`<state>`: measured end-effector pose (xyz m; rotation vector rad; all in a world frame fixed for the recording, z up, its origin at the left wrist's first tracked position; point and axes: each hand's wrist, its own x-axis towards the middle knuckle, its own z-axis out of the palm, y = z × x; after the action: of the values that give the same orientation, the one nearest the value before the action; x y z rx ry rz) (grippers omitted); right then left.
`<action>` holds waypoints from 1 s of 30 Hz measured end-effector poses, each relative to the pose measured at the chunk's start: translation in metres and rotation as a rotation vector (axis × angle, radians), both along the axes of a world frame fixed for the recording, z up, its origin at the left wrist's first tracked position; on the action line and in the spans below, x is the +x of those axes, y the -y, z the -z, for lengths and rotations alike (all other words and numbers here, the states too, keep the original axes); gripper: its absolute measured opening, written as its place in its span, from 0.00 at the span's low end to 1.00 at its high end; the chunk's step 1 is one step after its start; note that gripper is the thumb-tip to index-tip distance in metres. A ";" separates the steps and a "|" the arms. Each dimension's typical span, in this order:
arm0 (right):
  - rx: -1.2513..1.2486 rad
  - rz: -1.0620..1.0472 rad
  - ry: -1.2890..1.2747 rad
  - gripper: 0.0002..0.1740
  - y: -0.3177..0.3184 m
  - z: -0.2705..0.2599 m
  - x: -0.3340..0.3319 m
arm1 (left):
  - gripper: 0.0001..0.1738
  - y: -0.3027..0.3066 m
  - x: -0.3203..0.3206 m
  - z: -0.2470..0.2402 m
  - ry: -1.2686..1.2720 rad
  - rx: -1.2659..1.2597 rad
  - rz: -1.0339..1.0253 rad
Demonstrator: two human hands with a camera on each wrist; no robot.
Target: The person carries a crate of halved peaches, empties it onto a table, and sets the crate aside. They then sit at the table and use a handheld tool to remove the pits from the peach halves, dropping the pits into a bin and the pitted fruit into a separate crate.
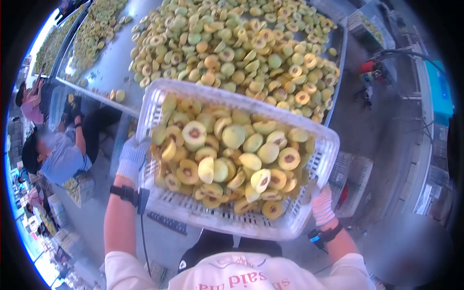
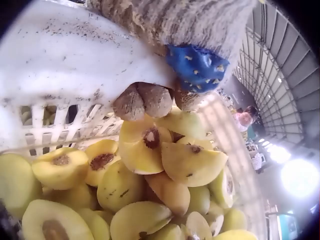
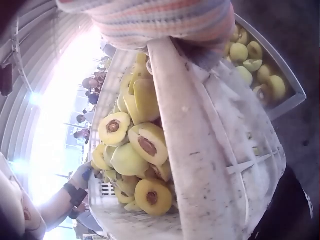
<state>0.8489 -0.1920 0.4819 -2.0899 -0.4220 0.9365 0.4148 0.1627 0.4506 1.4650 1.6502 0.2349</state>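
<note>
A white slatted plastic crate (image 1: 241, 231) is held in front of the body, tilted in the head view. Inside lies a heap of halved yellow-green stone fruit (image 1: 233, 137), many cut faces showing a brown pit. My gloved left hand (image 1: 131, 158) grips the crate's left rim. In the left wrist view, its bare brownish fingertips (image 2: 155, 100) hook over the rim beside the fruit, and a blue patterned wrap (image 2: 197, 67) covers part of one finger. At the opposite end, my right hand (image 1: 322, 205) in a striped glove (image 3: 165, 22) grips the rim; its fingertips are mostly hidden.
Just beyond the crate, a metal table (image 1: 340, 53) bears a large pile of similar fruit (image 1: 193, 38). Another fruit-covered table (image 1: 89, 72) stands at left, with a seated person (image 1: 65, 159) near it. White crates (image 1: 355, 183) sit on the floor at right.
</note>
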 end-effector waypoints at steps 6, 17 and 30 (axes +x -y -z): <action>-0.021 0.108 -0.289 0.10 -0.007 -0.003 0.003 | 0.15 -0.004 0.008 -0.006 -0.005 -0.082 -0.078; 0.009 0.165 -0.305 0.11 -0.004 0.003 0.001 | 0.19 -0.005 0.003 -0.001 -0.023 -0.054 -0.028; -0.062 0.149 -0.094 0.26 0.050 -0.031 -0.036 | 0.27 0.006 -0.078 0.013 0.835 -0.466 -0.384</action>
<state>0.8129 -0.2418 0.5133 -2.0915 -0.1878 0.9660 0.3364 0.1565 0.4378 0.5533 1.1537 0.5469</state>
